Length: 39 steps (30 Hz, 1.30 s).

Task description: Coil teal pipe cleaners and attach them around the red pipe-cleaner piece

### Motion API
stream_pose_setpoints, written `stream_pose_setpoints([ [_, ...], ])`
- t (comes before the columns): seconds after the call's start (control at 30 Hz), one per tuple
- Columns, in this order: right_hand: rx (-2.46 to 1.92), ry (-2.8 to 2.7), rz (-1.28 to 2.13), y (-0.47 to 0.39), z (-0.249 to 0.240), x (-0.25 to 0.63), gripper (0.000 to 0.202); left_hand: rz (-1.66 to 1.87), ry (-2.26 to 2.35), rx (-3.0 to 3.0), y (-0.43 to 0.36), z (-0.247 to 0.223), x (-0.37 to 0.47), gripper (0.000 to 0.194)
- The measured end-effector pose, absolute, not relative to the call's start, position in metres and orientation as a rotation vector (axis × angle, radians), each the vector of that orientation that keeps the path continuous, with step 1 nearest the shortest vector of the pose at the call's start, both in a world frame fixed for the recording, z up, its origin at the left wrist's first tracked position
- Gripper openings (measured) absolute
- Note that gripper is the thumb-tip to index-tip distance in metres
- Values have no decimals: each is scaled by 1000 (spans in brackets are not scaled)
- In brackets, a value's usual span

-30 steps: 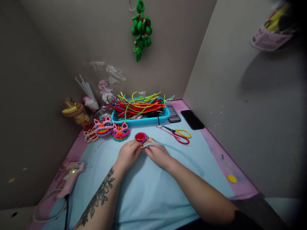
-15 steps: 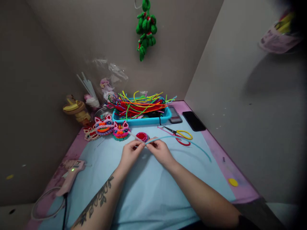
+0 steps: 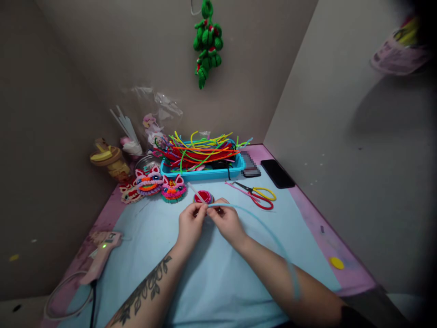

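Observation:
A long light-blue pipe cleaner (image 3: 269, 229) runs from my fingertips in an arc over my right forearm. My left hand (image 3: 191, 222) pinches its end between thumb and fingers, and a pale, thin stick-like piece (image 3: 196, 192) juts up and left from that same pinch. Right beside it, my right hand (image 3: 227, 219) is closed on the blue pipe cleaner, thumb pressed to the fingers. Just behind my fingertips lies a round red and multicoloured pipe-cleaner piece (image 3: 203, 197), partly hidden by the hands. Exactly how the pale piece and the blue one meet is hidden.
Behind stands a blue tray (image 3: 201, 174) heaped with colourful pipe cleaners. Lion-head figures (image 3: 173, 189) sit to the left, a pink glue gun (image 3: 102, 257) nearer me. Scissors (image 3: 256, 193), a black phone (image 3: 277, 173) and a yellow disc (image 3: 337, 263) lie to the right.
The free length of the blue pipe cleaner has swung down and toward me, now crossing over my right forearm. The pale piece tilts more upright. Both hands stay together, still pinching.

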State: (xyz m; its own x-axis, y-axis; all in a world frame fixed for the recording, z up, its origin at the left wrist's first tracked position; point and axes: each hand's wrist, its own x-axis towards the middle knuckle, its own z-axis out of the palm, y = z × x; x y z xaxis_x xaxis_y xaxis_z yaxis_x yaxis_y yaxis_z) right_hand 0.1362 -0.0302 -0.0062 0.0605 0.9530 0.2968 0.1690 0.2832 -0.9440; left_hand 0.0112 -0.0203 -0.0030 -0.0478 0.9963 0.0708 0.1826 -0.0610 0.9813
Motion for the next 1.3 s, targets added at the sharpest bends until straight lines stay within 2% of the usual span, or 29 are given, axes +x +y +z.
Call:
stream_pose_setpoints([
  [0.13, -1105, -1188, 967, -27, -9, 134, 24, 1209, 1329, 1391, -23, -6, 15, 23],
  [0.33, -1075, -1035, 990, -22, -17, 129, 21, 1137, 1096, 1128, -20, -14, 21, 31],
  [0.57, -1029, -944, 986, -18, -24, 124, 19, 1161, 996, 926, -22, -14, 25, 28],
  [0.8, -1004, -825, 1224, -21, -20, 128, 17, 1098, 915, 908, -24, -8, 26, 34],
  [0.97, -1040, -836, 1127, -20, -22, 129, 13, 1110, 943, 990, -21, -11, 22, 38],
  [1.3, -1009, -832, 1210, -20, -12, 133, 13, 1126, 1056, 1159, -16, -9, 12, 32],
])
